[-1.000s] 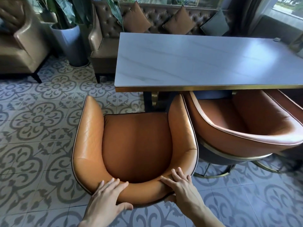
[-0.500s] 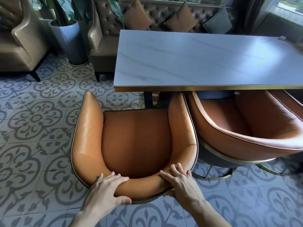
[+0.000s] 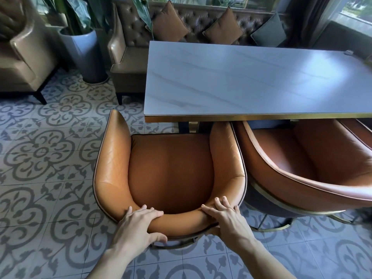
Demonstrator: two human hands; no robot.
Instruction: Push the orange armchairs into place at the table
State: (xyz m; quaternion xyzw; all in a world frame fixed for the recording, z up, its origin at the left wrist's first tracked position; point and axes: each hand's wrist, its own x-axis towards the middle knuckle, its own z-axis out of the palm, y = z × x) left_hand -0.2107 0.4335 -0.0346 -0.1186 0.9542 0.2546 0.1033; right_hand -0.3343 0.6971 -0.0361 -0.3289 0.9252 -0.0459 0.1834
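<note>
An orange leather armchair (image 3: 171, 174) stands directly below me, facing the white marble table (image 3: 251, 81) with its gold edge. Its right armrest tip sits just under the table's near-left corner; its left arm lies beyond the table's left end. My left hand (image 3: 138, 226) grips the top of the chair's backrest, fingers over the rim and thumb behind. My right hand (image 3: 227, 218) holds the backrest's right part the same way. A second orange armchair (image 3: 302, 164) stands to the right, touching the first, its seat partly under the table.
A brown tufted sofa (image 3: 201, 23) with cushions runs along the table's far side. A grey planter (image 3: 84, 55) and a tan armchair (image 3: 24, 57) stand at the back left. Patterned tile floor (image 3: 44, 158) spreads to the left. A third orange chair's edge (image 3: 360, 129) shows far right.
The chair has slid forward toward the table with both hands on its backrest, its right armrest now reaching the table edge. The view has moved forward too.
</note>
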